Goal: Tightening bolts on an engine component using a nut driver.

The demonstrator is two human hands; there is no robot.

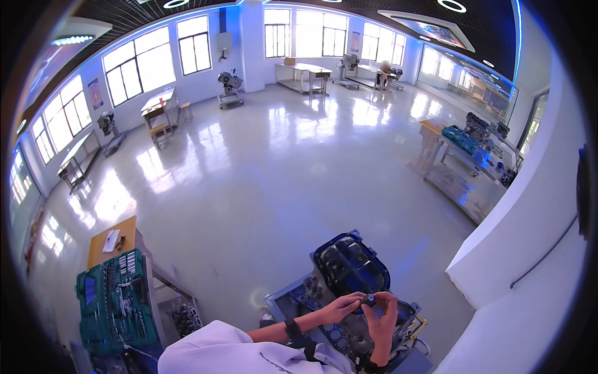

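My left hand (pixel 341 307) and my right hand (pixel 383 318) meet at the lower middle right. Between their fingertips is a small dark cylindrical piece (pixel 369 300) with a bright spot on its end; its exact kind is too small to tell. Both hands are closed on it. Just beyond them a black ribbed pan (pixel 351 265), like an engine oil pan, lies tilted with its rim bolt lugs showing. Below my hands a metal engine block (pixel 338 338) with round bores is partly hidden by my wrists and sleeve.
At the lower left an opened green socket-tool case (pixel 116 305) lies on a bench beside a wooden board (pixel 99 247) bearing a white item. More metal parts (pixel 185 316) sit below. A white wall (pixel 498 280) stands close on the right, with another parts bench (pixel 461 174) beyond.
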